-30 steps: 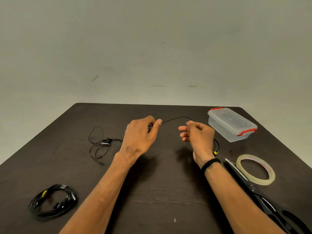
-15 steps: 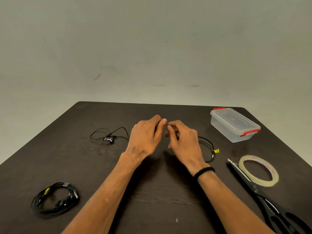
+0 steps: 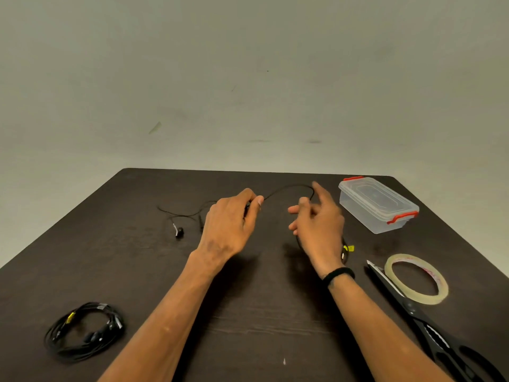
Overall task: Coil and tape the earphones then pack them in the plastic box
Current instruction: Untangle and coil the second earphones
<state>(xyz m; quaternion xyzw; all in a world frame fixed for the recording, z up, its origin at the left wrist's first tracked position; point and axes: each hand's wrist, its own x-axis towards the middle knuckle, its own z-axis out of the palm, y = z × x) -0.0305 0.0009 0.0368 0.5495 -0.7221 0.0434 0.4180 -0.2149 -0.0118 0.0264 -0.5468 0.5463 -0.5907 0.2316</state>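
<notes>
Black earphones lie partly uncoiled on the dark table point(image 3: 132, 266). One earbud point(image 3: 179, 232) and its thin leads rest left of my hands. My left hand point(image 3: 228, 224) pinches the cable point(image 3: 289, 187) between thumb and forefinger. From there the cable arcs right to my right hand point(image 3: 319, 230), whose upper fingers are spread. Coiled loops with a yellow tag point(image 3: 350, 248) hang under its palm. The clear plastic box point(image 3: 377, 205) with red clips stands shut at the far right.
A roll of clear tape point(image 3: 416, 278) lies flat at the right, with black scissors point(image 3: 413, 307) beside it running toward the near right corner. A second, coiled and taped pair of earphones point(image 3: 82, 330) sits at the near left.
My hands met half a second ago and have now parted again. The cable is drawn out in an arc between them. The loose earbud end has slid closer to my left hand.
</notes>
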